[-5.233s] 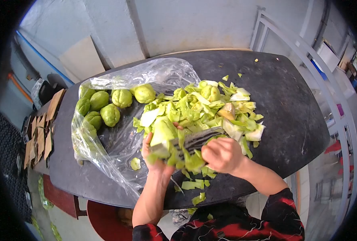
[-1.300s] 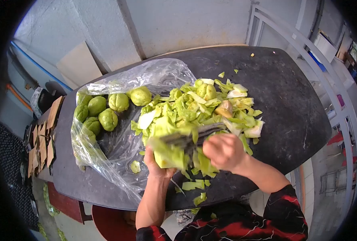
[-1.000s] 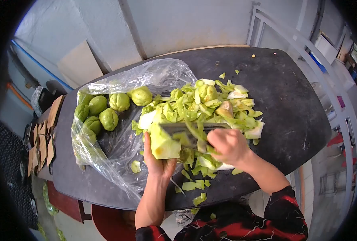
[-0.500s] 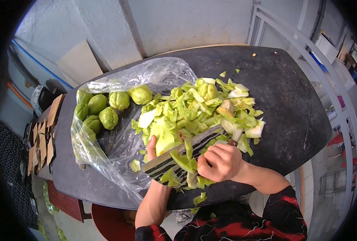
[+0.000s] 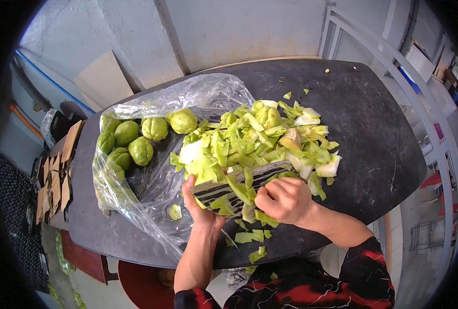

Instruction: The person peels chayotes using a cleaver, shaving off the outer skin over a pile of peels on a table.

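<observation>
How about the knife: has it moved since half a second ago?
Yes: the knife has shifted farther from the near edge of the table.

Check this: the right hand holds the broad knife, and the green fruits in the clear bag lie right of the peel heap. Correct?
Not quite: the green fruits in the clear bag lie left of the peel heap, as the head view shows. The right hand does hold the broad knife.

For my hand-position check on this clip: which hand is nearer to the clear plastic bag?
Left. The left hand is close by the right side of the clear plastic bag; the right hand is farther right, gripping the far end of the knife.
</observation>
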A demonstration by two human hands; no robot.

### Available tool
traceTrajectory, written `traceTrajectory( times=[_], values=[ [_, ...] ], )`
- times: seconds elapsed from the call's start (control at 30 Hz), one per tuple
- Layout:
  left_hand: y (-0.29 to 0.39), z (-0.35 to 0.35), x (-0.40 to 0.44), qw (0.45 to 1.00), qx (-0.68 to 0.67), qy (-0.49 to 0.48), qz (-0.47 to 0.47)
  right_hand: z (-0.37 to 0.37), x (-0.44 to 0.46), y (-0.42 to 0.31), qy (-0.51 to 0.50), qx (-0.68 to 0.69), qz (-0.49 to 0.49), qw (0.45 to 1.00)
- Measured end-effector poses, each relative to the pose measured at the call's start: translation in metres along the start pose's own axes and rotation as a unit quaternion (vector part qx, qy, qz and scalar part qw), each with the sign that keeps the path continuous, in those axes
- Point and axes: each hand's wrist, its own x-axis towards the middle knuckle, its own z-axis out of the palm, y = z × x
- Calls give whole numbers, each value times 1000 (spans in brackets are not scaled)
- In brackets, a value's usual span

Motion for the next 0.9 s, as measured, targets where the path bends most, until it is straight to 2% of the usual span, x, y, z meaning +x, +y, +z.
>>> traceTrajectory(
  times=[0.07, 0.1, 0.2, 0.27, 0.33, 0.4, 0.47, 0.57, 0.63, 0.7, 0.73, 0.8, 0.83, 0.87, 0.9],
  values=[
    [-2, 12, -1, 996, -23, 51, 67, 3, -3, 9, -24, 29, 33, 999],
    [0, -8, 0, 999, 12, 6, 38, 14, -8, 18, -31, 35, 71, 996],
    [5, 0, -6, 998, 16, -50, 34, 2, -10, 25, -55, 51, 84, 994],
    [2, 2, -7, 999, 15, -30, 40, -5, -4, 14, -40, 74, 58, 995],
    [0, -3, -7, 1000, 25, -13, 8, -10, 2, 2, -21, 98, 38, 994],
    [-2, -8, -6, 999, 34, -15, 0, -14, 4, -5, 5, 64, 11, 998],
    [-3, -6, -7, 998, 18, -58, -3, -9, 3, -2, 30, 58, -3, 998],
    [-5, -12, -7, 993, 42, -110, -14, 15, -8, 24, -33, 33, 77, 996],
    [-4, -11, -4, 987, 53, -150, -27, 9, -6, 31, -23, 26, 61, 998],
    [-4, -3, -10, 993, 74, -89, -10, -7, -1, 16, -30, 46, 41, 998],
    [-17, -29, -6, 999, -29, -39, -2, -10, 1, 8, 21, 66, 19, 997],
    [-7, -19, -3, 995, 86, -51, -5, -9, -1, 0, 40, 70, -1, 997],
    [-16, -34, -5, 994, -6, -105, 16, -4, 0, 6, 0, 41, 28, 999],
    [-4, -5, -9, 993, 75, -89, -6, 4, -2, 17, -42, 10, 59, 997],
    [-5, -6, -11, 993, 66, -100, -19, 15, -8, 28, -131, -28, 115, 984]
  ],
)
